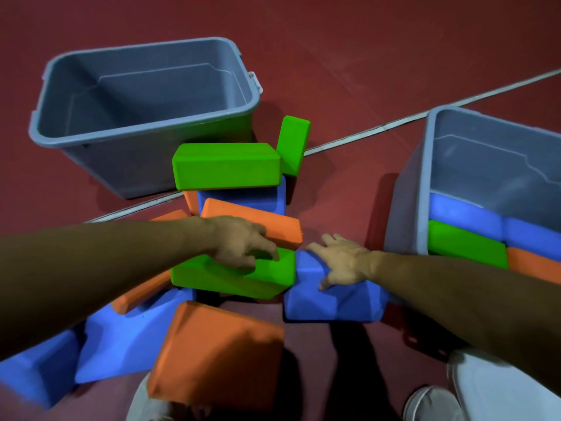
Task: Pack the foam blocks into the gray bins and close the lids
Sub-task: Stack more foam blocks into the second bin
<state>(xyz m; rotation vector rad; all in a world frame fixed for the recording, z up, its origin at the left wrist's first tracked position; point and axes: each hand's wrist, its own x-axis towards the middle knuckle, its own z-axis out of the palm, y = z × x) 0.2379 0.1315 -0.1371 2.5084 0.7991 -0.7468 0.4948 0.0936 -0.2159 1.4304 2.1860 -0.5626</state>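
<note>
- Down in the middle of the frame, the left hand point(243, 241) sat on top of a green block point(267, 276), fingers curled down over its upper edge, so it pretty much had a grip on it.
- Just right of that, the right hand point(340, 261) lay flat on a blue block point(334, 302), fingers spread and mostly straight, thumb pointing down. It was pressing or resting on it, not wrapped around anything.
- That green block and the blue block were touching side by side on the red floor point(364, 41).
- Right behind the left hand was an orange block point(273, 223), tilted and leaning on a blue one point(243, 199), with a long green block point(226, 165) lying across the top of that stack.
- A smaller green block point(293, 144) stood on end just right of the stack, a bit tilted.
- Lower centre had a big orange block point(212, 350), tipped up toward the camera, and lower left was a jumble of blue blocks point(121, 338) with an orange one point(139, 293) half hidden under the left arm.
- Upper left: a gray bin point(91, 141) with nothing inside, no lid on it.
- Right edge: a second gray bin point(425, 177), also open, with blue, green and orange blocks packed along its near side. The green one point(464, 244) sat between a blue point(461, 212) above and an orange point(531, 262) to the lower right.
- A white line point(425, 115) ran diagonally across the floor between the bins.
- Bottom edge showed shoes point(425, 405), kinda blurry.
</note>
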